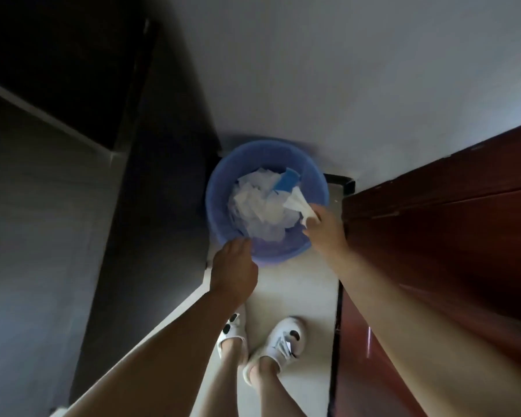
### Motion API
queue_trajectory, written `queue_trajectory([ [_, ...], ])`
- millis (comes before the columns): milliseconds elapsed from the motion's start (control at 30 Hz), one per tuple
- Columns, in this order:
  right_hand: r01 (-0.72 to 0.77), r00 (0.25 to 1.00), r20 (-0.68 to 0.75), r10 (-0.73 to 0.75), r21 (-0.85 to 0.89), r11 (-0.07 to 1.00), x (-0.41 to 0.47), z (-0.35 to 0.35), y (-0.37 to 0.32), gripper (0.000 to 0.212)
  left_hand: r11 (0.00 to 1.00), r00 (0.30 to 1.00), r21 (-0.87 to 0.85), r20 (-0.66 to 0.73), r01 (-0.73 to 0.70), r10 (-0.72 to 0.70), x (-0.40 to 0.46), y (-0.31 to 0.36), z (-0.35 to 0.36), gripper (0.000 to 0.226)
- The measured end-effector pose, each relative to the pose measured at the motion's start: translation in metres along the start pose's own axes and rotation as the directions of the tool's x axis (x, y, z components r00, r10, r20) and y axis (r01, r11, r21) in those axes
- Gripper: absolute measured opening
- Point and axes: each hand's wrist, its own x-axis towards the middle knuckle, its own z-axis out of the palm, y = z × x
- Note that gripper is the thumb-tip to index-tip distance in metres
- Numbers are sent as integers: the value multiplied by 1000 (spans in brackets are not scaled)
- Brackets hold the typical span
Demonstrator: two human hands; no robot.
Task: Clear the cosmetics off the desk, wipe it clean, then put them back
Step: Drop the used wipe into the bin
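I am looking straight down at a round blue waste bin (220,188) on a pale floor, filled with several crumpled white tissues and a blue scrap. My right hand (324,225) reaches over the bin's right rim and pinches a crumpled white tissue (298,204) that hangs above the bin's contents. My left hand (233,272) hovers at the bin's near-left rim, fingers curled loosely downward, with nothing seen in it. No cosmetics and no desk top are in view.
Dark furniture (151,206) rises on the left and a red-brown wooden cabinet (433,230) on the right, leaving a narrow strip of pale floor (298,293). My feet in white shoes (283,341) stand just behind the bin. A grey wall (343,70) is beyond it.
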Motion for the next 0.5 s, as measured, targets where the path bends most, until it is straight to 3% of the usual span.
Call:
queue_trajectory([
  [100,88,995,-40,-89,-25,996,44,35,13,31,993,999,110,-4,-48,48,19,-19,35,51],
  [167,74,996,-56,-76,-41,996,65,58,22,33,982,1000,190,25,-13,9,26,-32,50,55],
  [300,109,994,43,-105,-128,986,84,95,42,42,957,997,287,70,-36,16,24,-55,69,57],
  [433,112,994,16,-111,-128,985,73,83,45,41,904,990,419,140,-88,31,13,-56,61,64],
  [500,143,990,19,-142,-130,981,57,61,38,40,905,994,423,105,-33,-13,9,-44,47,63],
])
